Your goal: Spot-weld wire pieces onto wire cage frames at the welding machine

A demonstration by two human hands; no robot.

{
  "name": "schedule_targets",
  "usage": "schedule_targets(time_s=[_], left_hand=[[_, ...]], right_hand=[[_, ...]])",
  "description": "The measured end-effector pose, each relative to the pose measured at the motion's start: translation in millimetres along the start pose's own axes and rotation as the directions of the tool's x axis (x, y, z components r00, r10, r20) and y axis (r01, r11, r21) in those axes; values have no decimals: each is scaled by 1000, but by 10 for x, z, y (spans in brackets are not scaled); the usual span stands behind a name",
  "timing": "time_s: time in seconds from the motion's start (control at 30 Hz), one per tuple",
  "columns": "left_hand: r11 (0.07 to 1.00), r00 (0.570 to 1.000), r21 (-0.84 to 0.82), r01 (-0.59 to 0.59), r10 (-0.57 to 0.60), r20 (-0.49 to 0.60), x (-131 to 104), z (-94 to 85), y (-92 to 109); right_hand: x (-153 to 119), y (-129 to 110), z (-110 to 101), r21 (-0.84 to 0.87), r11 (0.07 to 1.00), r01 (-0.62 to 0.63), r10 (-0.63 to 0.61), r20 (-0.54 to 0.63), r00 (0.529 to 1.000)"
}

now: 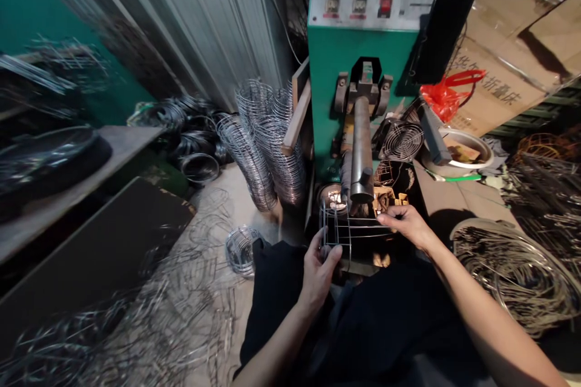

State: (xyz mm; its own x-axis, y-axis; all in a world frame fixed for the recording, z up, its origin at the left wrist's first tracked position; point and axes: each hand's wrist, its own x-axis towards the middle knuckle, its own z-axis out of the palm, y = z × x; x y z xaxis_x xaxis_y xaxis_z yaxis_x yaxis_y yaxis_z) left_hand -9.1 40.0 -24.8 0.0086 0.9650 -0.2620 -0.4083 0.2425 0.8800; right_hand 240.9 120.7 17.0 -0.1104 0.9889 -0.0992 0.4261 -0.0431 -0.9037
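Below the spot welder [363, 42], my left hand [318, 269] is closed around the lower left of a small wire frame [350, 236], thumb and fingers on its bars. My right hand [405, 225] is pinched at the right end of the thin wires running across from the frame. Whether those wires are all joined to the frame, I cannot tell. Just above the frame hangs the thick metal cylinder of the welder's arm [362, 157]. Parts of the frame are dark against the background.
Stacks of wire rings [272, 145] stand left of the machine. Loose bent wires [181, 290] cover the floor at left. At right are a basin of wire pieces [512, 272], a white bowl [481, 157], a red plastic bag [442, 100] and a cardboard box [512, 42].
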Motion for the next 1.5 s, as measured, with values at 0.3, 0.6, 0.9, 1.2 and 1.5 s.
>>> schedule_targets(time_s=[0.3, 0.6, 0.9, 1.2, 1.5], left_hand=[[1000, 1000, -10, -8, 8, -11, 73, 75, 17], [1000, 1000, 4, -23, 23, -2, 73, 82, -5], [1000, 999, -22, 7, -6, 33, 95, 129, 66], [997, 998, -72, 26, -22, 57, 94, 104, 41], [994, 1000, -106, 0, -2, -15, 87, 181, 57]], right_hand=[[79, -51, -58, -17, 1000, -12, 12, 2, 1000], [79, -40, -69, -24, 1000, -11, 11, -7, 1000], [62, -8, -64, 1, 1000, -8, 8, -81, 997], [-247, 192, 175, -129, 961, 245, -275, -349, 896], [-94, 124, 218, -180, 949, 257, -304, -325, 895]])
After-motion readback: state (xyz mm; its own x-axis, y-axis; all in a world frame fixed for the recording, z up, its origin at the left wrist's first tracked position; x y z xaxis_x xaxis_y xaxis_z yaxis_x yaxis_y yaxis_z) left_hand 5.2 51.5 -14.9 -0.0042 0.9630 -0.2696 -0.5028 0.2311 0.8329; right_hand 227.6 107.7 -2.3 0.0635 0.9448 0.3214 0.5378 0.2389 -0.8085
